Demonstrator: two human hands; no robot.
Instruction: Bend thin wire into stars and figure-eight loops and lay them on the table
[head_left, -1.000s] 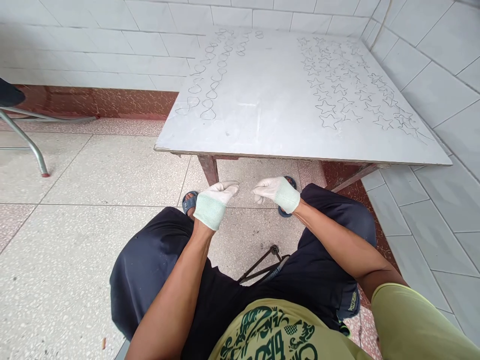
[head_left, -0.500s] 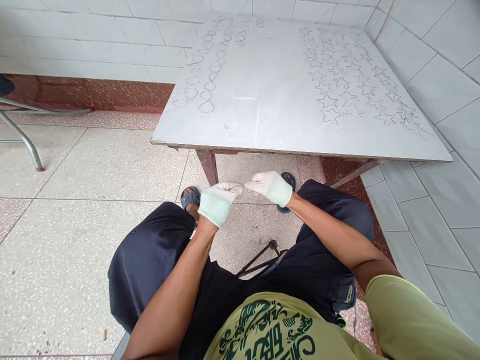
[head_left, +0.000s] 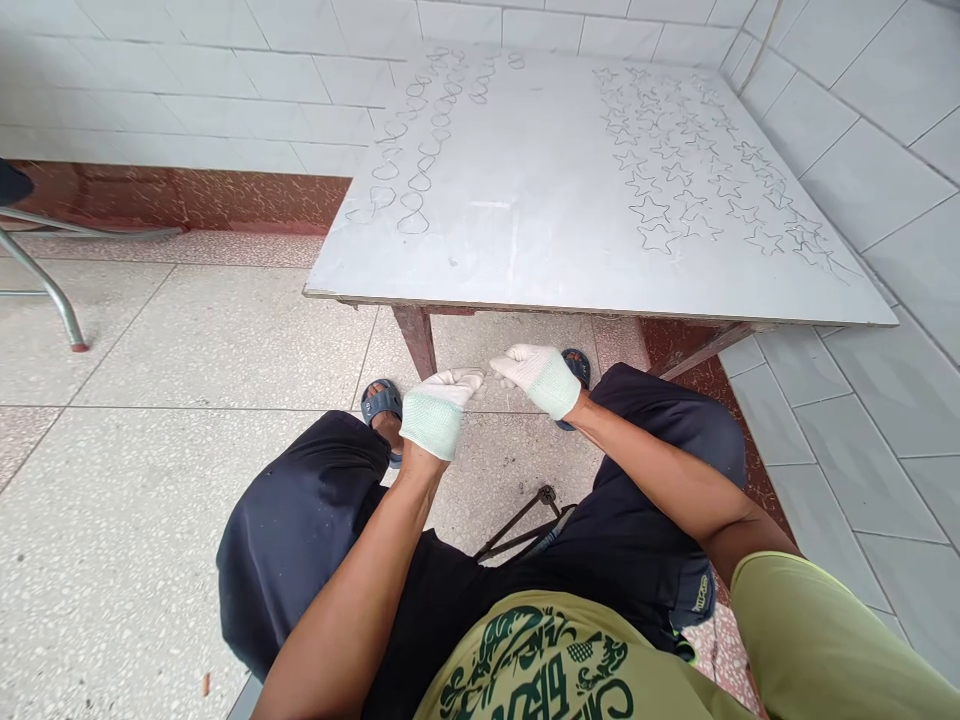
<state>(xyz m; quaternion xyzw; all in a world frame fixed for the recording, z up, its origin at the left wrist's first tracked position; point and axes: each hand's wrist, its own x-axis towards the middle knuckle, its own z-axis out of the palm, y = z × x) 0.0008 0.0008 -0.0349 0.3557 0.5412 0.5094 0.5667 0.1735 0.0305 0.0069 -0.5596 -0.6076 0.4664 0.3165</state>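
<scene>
Head view, only one: left hand (head_left: 454, 385) and right hand (head_left: 525, 370), both in white gloves with pale green cuffs (head_left: 433, 425), meet nearly fingertip to fingertip, small gap between, over the speckled floor (head_left: 480, 480) just on the near side of the table (head_left: 555, 200). Left hand is in a narrow pinch, fingers together; right hand likewise, thumb and fingers closed. Both seem to hold a thin wire (head_left: 508, 400), which shows only as a faint line below the gap, near the right fingertips; its shape and exact grip points are too fine to tell. Table top carries bent wire pieces: figure-eight loops (head_left: 412, 222) in columns on the left, star shapes (head_left: 656, 238) in several columns on the right, some on the far right crowded together and possibly overlapping. Table leg (head_left: 416, 340) stands close beyond the left hand; sandals (head_left: 382, 400) on either side of the hands, a dark metal frame (head_left: 548, 495) between the knees. Likely trouble: wire could slip, since smooth gloves dull the feel of something so thin; a drop would put it on the speckled floor, where it would be hard to spot. Uneven pull from the two pinches could kink it. A knock on the table edge could shift the loops or tangle the crowded stars.
</scene>
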